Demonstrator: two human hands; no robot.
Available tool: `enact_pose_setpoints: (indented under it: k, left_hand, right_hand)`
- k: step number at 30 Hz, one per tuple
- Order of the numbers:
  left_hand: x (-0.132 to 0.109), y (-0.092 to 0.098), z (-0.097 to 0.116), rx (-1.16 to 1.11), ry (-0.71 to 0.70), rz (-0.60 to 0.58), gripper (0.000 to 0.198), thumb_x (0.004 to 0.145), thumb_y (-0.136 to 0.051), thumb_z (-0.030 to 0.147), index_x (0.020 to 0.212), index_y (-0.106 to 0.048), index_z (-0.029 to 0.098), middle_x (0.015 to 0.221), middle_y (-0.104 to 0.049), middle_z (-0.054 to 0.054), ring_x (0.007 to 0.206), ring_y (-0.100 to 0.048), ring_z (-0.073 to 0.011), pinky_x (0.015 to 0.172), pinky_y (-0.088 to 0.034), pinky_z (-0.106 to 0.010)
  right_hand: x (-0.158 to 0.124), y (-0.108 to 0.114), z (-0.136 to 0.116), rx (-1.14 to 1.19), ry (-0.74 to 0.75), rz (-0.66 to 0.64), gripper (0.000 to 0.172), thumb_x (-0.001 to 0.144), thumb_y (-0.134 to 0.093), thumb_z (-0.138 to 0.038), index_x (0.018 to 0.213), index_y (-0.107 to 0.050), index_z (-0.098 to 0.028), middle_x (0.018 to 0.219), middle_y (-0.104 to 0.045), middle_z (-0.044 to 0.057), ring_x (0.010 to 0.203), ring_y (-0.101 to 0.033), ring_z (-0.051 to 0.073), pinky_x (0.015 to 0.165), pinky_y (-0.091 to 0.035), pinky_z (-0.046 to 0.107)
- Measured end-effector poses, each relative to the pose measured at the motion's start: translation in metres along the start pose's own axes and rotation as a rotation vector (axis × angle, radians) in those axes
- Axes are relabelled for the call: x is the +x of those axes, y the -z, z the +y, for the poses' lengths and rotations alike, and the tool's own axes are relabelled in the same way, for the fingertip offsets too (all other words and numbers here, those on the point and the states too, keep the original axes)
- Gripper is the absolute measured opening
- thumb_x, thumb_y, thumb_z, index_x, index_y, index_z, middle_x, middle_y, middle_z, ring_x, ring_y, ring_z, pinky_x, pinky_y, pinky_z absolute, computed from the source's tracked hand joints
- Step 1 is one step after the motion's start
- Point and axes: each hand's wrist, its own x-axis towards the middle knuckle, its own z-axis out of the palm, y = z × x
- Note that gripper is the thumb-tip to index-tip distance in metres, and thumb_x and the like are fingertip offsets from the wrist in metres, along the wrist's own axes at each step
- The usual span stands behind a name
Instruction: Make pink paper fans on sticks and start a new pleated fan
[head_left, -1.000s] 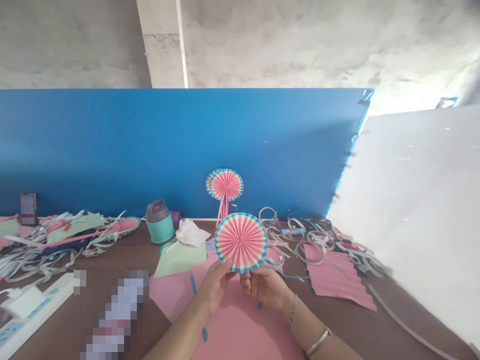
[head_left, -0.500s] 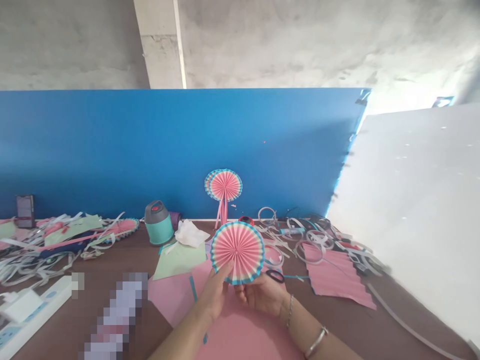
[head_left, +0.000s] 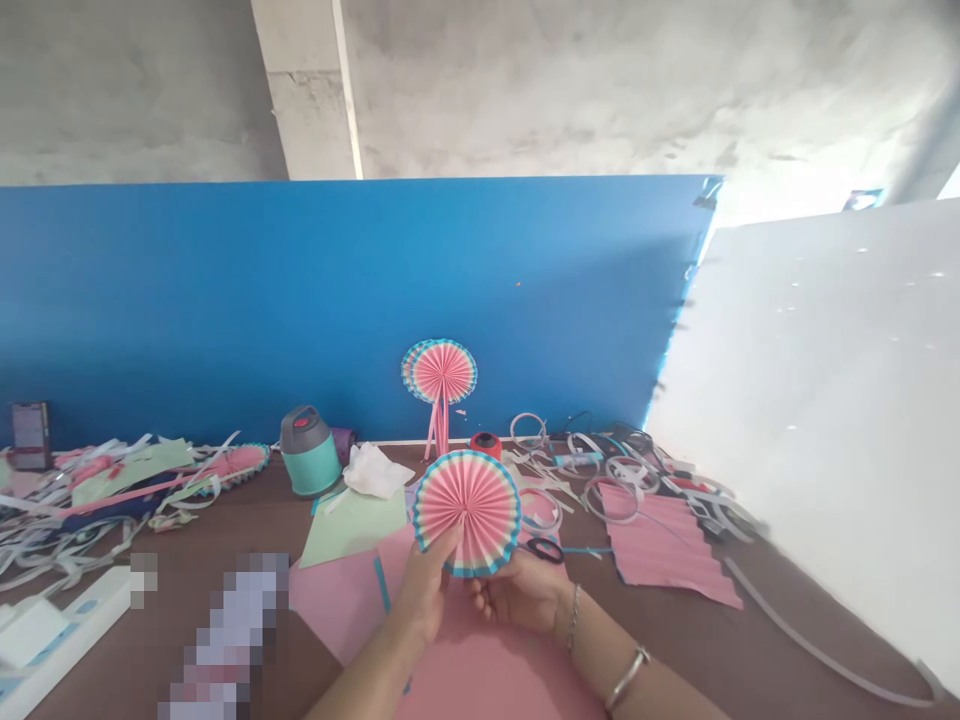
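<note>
A round pleated paper fan (head_left: 471, 490), pink with a pale band and a blue rim, is held up in front of me. My left hand (head_left: 429, 583) grips its lower left, the thumb lying over the pleats near the centre and the other fingers hidden behind. Under the fan's lower right edge, my right hand (head_left: 523, 592) is closed with curled fingers against it. What lies inside those curled fingers is partly hidden. Pink paper sheets (head_left: 495, 665) spread on the table beneath both hands.
Similar finished fans (head_left: 444, 372) stand against the blue partition (head_left: 225, 300). Paper strips (head_left: 67, 545) pile at the left, near a power strip (head_left: 90, 625). A teal-and-grey container (head_left: 309, 455), crumpled tissue (head_left: 376, 470), tape rolls (head_left: 611, 498) and pleated pink paper (head_left: 664, 550) lie around.
The whole view has shifted slightly, so most things sit a little further left. Both hands keep their hold on the fan, with hardly any change in grip.
</note>
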Motion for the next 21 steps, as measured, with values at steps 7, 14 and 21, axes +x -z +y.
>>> enact_pose_setpoints:
  k: [7, 14, 21]
  left_hand:
    - [0.004, 0.002, 0.007, -0.063, 0.021, 0.021, 0.042, 0.062, -0.077, 0.032, 0.1, -0.067, 0.016, 0.09, -0.071, -0.008, 0.091, -0.064, -0.0257, 0.08, -0.049, -0.034]
    - [0.019, 0.026, 0.009, -0.056, 0.009, 0.185, 0.017, 0.065, -0.073, 0.021, 0.081, -0.068, 0.017, 0.077, -0.069, -0.005, 0.076, -0.065, -0.0176, 0.062, -0.049, -0.022]
    - [0.029, 0.023, 0.011, -0.202, 0.092, 0.394, 0.006, 0.081, -0.056, 0.02, 0.083, -0.06, 0.016, 0.071, -0.064, -0.001, 0.053, -0.058, -0.008, 0.047, -0.043, -0.018]
  right_hand:
    - [0.003, -0.002, 0.001, -0.044, 0.083, 0.041, 0.022, 0.061, -0.074, -0.022, 0.073, -0.058, -0.012, 0.062, -0.059, -0.001, 0.056, -0.057, 0.008, 0.058, -0.039, 0.021]
    - [0.008, -0.001, -0.005, -0.399, 0.355, 0.32, 0.031, 0.068, -0.065, -0.045, 0.066, -0.061, -0.014, 0.053, -0.055, -0.003, 0.047, -0.049, 0.008, 0.047, -0.033, 0.021]
    - [-0.004, 0.004, -0.015, -1.233, 0.659, 0.715, 0.015, 0.075, -0.051, -0.02, 0.073, -0.065, -0.017, 0.07, -0.064, 0.003, 0.067, -0.056, 0.016, 0.063, -0.04, 0.027]
